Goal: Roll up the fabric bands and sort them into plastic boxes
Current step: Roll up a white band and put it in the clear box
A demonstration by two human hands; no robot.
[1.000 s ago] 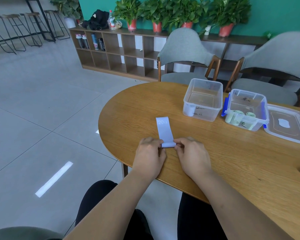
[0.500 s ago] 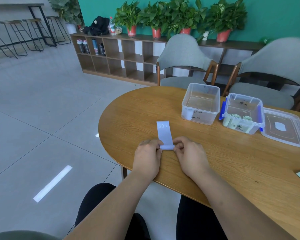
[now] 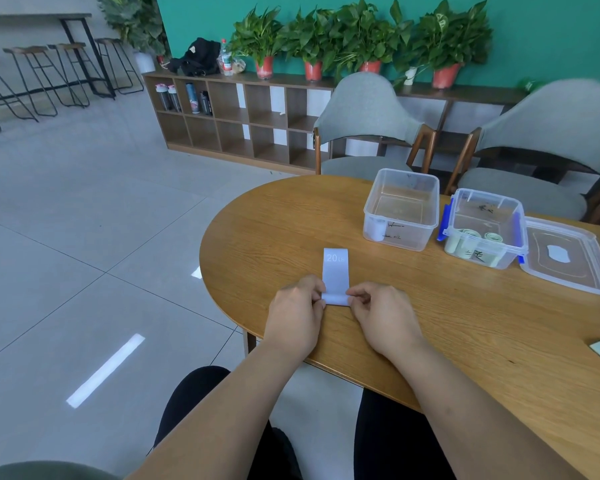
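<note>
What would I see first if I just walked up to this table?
Probably the left hand and right hand in the middle, pinching the rolled end of a pale lilac band marked 20 LB. Behind, to the right, stand a clear box with one white roll and a blue-clipped box with green rolls.

The band (image 3: 335, 271) lies on the table (image 3: 430, 327), close to the near edge. The left hand (image 3: 297, 313) holds its near end from the left, the right hand (image 3: 381, 317) from the right. Farther off to the right stands the left box (image 3: 400, 237), the right box (image 3: 485, 252) just beside it, then a lid (image 3: 568, 261). Two chairs (image 3: 364, 109) stand behind the table.
</note>
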